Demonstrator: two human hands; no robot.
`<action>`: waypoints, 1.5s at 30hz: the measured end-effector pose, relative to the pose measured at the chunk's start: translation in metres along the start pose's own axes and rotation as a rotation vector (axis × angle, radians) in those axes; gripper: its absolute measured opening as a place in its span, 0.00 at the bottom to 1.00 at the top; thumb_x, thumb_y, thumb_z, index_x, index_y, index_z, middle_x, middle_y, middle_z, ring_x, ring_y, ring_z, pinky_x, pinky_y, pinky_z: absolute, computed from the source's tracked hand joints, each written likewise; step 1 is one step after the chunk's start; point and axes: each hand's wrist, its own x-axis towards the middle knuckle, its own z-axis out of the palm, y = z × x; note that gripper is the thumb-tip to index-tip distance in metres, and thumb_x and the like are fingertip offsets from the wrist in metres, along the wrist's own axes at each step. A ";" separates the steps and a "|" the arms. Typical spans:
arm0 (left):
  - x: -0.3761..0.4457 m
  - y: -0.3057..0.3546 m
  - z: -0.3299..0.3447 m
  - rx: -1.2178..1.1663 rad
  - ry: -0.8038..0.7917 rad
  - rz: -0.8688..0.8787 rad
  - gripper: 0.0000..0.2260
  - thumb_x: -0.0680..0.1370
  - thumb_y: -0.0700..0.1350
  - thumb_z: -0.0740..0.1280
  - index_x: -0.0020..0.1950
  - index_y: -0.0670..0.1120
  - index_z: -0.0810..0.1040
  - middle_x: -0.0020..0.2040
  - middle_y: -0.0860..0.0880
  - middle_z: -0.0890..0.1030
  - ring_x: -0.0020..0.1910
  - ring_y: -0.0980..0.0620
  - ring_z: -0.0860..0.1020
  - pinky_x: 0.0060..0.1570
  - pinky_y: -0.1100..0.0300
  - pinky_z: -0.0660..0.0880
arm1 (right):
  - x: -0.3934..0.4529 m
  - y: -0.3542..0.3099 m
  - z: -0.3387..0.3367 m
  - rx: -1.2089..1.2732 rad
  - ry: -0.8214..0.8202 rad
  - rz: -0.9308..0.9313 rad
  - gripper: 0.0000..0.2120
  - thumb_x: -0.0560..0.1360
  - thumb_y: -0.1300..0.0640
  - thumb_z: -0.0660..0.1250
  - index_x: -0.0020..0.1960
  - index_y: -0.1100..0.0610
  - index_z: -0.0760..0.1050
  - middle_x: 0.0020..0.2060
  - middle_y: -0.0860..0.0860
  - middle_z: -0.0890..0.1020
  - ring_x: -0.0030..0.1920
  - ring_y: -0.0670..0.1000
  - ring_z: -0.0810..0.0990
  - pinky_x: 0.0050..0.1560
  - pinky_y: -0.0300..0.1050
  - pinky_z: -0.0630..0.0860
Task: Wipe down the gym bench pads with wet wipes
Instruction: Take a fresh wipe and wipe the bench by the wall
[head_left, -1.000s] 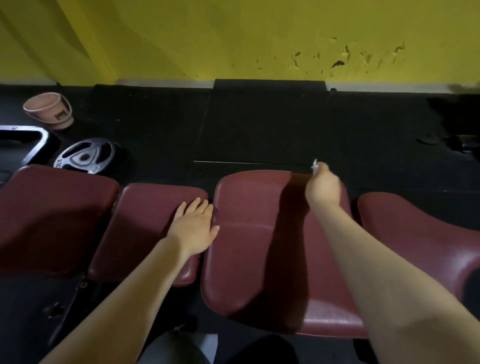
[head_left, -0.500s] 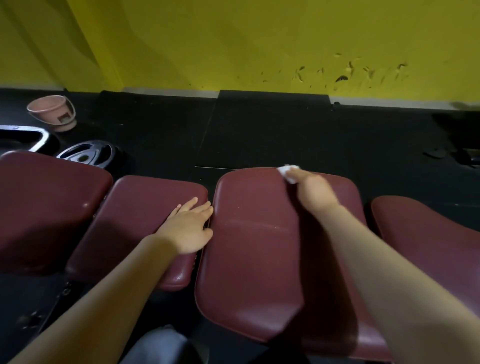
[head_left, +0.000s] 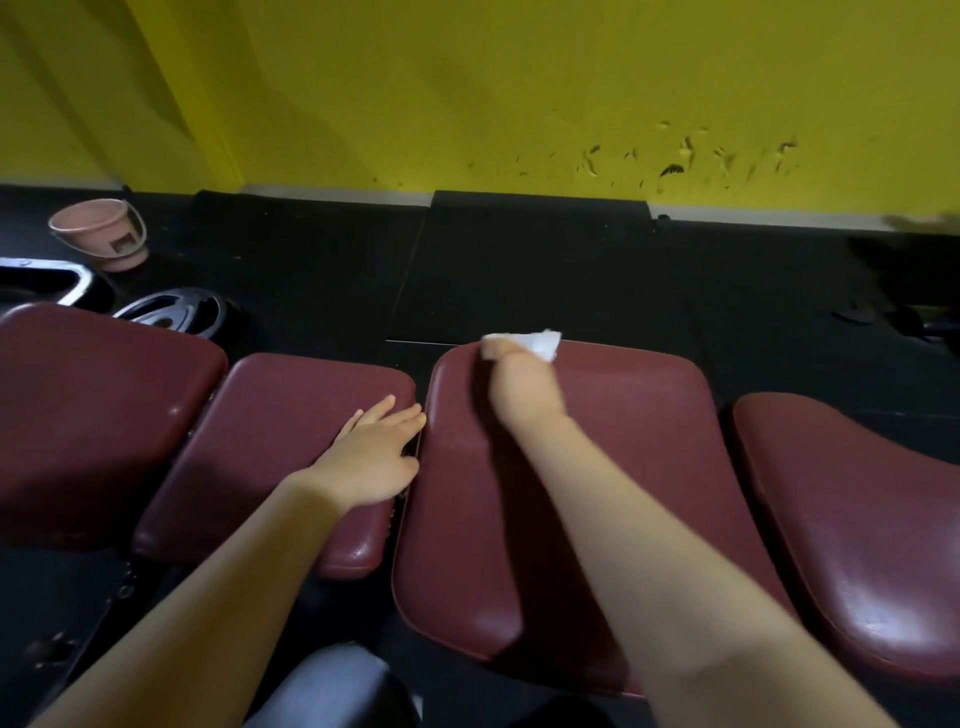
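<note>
Several dark red bench pads lie side by side below me. My right hand (head_left: 522, 387) presses a white wet wipe (head_left: 540, 344) against the far left corner of the large middle pad (head_left: 623, 467). My left hand (head_left: 371, 457) rests flat, fingers spread, on the right edge of the smaller pad (head_left: 270, 447) beside it. Another red pad (head_left: 78, 405) lies at the far left and a curved one (head_left: 857, 509) at the right.
Black rubber flooring runs to a yellow wall (head_left: 519, 93). A pink bucket (head_left: 104, 234) stands at the back left, with a black weight plate (head_left: 171, 312) and a metal frame (head_left: 47, 283) near it. My knee (head_left: 332, 686) shows at the bottom.
My right hand has slid the wipe leftward along the far edge of the middle pad. My left hand stays on the smaller pad.
</note>
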 end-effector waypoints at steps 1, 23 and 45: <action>0.001 0.000 0.000 -0.006 0.002 -0.003 0.30 0.79 0.43 0.58 0.81 0.53 0.54 0.81 0.57 0.52 0.79 0.54 0.42 0.77 0.52 0.39 | -0.005 -0.014 0.011 -0.001 -0.111 -0.117 0.14 0.79 0.61 0.55 0.57 0.52 0.75 0.48 0.43 0.74 0.51 0.46 0.71 0.52 0.37 0.65; -0.021 0.000 0.007 0.035 0.086 0.083 0.28 0.79 0.41 0.59 0.79 0.50 0.60 0.80 0.55 0.57 0.80 0.52 0.45 0.77 0.50 0.41 | -0.029 -0.018 0.025 -0.081 -0.165 -0.170 0.16 0.80 0.58 0.58 0.65 0.53 0.77 0.60 0.52 0.80 0.62 0.53 0.77 0.60 0.39 0.67; -0.046 -0.004 0.020 -0.010 0.051 0.041 0.27 0.80 0.43 0.60 0.79 0.53 0.60 0.79 0.59 0.57 0.79 0.55 0.44 0.77 0.49 0.40 | -0.076 0.000 -0.022 -0.224 -0.058 0.166 0.15 0.78 0.61 0.59 0.61 0.51 0.78 0.57 0.52 0.81 0.57 0.55 0.78 0.40 0.33 0.66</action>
